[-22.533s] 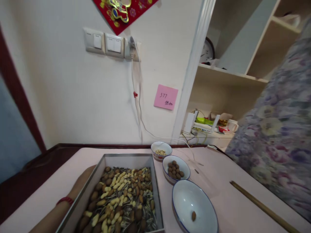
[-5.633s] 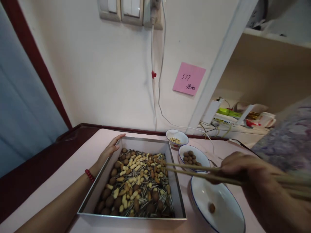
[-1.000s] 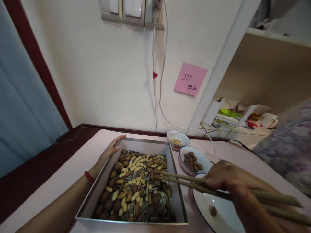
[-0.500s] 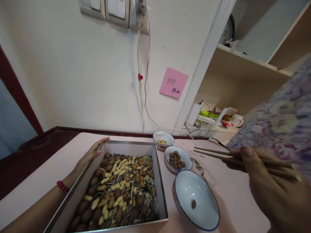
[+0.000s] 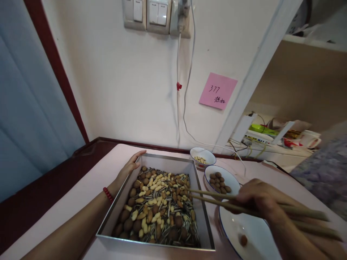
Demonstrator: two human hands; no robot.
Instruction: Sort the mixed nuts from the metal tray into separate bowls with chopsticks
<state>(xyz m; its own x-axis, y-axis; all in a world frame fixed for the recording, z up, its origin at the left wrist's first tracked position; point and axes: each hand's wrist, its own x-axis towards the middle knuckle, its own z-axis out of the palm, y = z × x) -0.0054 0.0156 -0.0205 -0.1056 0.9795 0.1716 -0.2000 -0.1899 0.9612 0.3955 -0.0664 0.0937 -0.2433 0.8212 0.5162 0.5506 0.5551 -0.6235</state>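
My left hand (image 5: 129,169) holds the back-left edge of a square metal box (image 5: 173,163), fingers stretched along the outside and thumb at the rim. Inside lie peanuts (image 5: 154,186), almonds (image 5: 177,198), round brown nuts (image 5: 128,224) and striped sunflower seeds (image 5: 162,236). In my right hand (image 5: 268,206) is a pair of chopsticks (image 5: 217,201); their tips reach over the box's right wall, just above the nuts, with nothing visible between them. Below that hand stands a large white bowl (image 5: 233,227) with one almond (image 5: 243,240) in it, partly hidden by the hand.
Behind the large bowl are a blue-rimmed bowl (image 5: 231,177) of brown nuts and a smaller bowl (image 5: 210,156) with pale nuts. A white cable (image 5: 187,126) runs down the wall onto the table. Patterned cloth (image 5: 322,177) shows at the right.
My right hand has swung left with the chopsticks, from beside the bowls to over the box. The view has turned left; my left hand stays on the box edge.
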